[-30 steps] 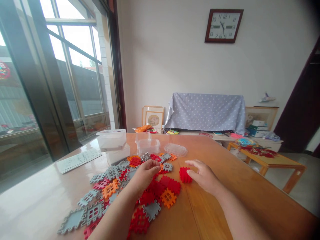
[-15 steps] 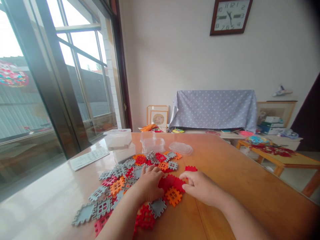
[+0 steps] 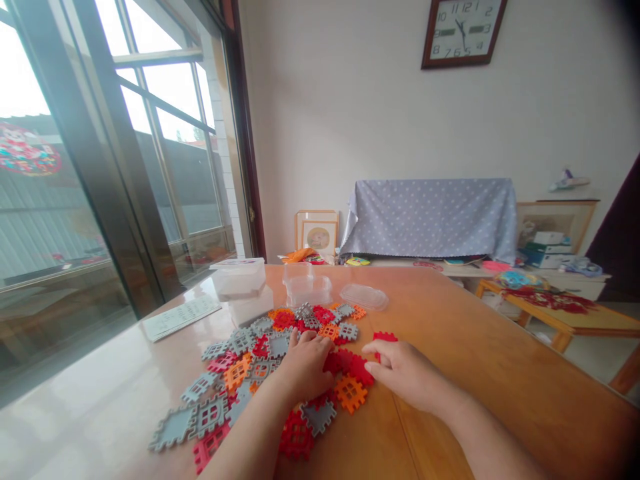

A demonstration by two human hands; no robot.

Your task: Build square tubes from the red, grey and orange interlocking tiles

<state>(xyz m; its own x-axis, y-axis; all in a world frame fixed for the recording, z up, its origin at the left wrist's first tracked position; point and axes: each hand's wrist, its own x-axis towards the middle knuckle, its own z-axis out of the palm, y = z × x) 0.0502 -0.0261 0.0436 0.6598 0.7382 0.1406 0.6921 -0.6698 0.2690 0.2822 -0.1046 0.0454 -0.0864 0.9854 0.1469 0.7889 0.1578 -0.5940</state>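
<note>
Two red interlocking building tiles (image 3: pixel 357 365) lie side by side between my hands, their toothed edges meeting. My left hand (image 3: pixel 309 365) is closed around the left end of the red pair, and its palm covers part of it. Thumb and forefinger of my right hand (image 3: pixel 400 370) pinch the pair's right edge. Just below sits an orange window tile (image 3: pixel 351 394), with a grey tile (image 3: pixel 319 417) and a red window tile (image 3: pixel 296 435) nearer to me. Another red tile (image 3: pixel 385 337) lies behind my right fingers, partly hidden.
A heap of grey, red and orange tiles (image 3: pixel 243 341) spreads left of my hands. Behind it stand clear plastic boxes (image 3: pixel 240 279), open clear tubs (image 3: pixel 307 291) and a clear lid (image 3: pixel 364 297). A printed sheet (image 3: pixel 183 318) lies at the table's left.
The view has shifted slightly, so everything sits a little further right. Both hands stay on the red tiles with hardly any movement.
</note>
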